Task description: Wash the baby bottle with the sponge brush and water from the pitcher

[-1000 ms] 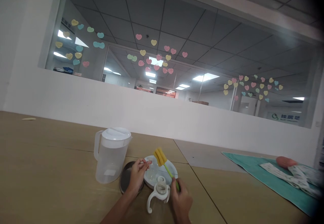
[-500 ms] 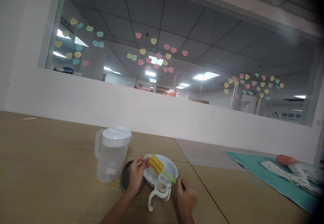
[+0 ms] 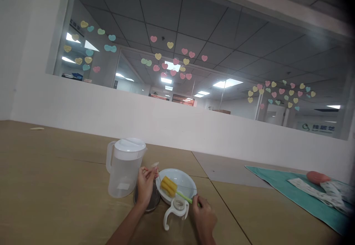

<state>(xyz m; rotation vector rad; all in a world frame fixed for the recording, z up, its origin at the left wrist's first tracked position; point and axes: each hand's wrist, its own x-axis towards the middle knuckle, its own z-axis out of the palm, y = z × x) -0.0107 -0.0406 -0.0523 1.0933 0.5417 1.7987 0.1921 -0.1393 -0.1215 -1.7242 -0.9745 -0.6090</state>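
while our right hand [image 3: 204,217] grips the brush [image 3: 173,189], its sponge head lies in the white bowl [image 3: 184,178].
our right fingers are closed on the thin green handle, probably so the ribbed yellow sponge can sit low inside the bowl near the table's [image 3: 55,186] front edge. our left hand [image 3: 145,184] pinches a small clear piece, too blurred to name, above the dark round lid [image 3: 151,202] beside the lidded clear pitcher [image 3: 124,167]. just in front of the bowl stands a clear cup with white handles [image 3: 175,215], within easy reach of both hands.
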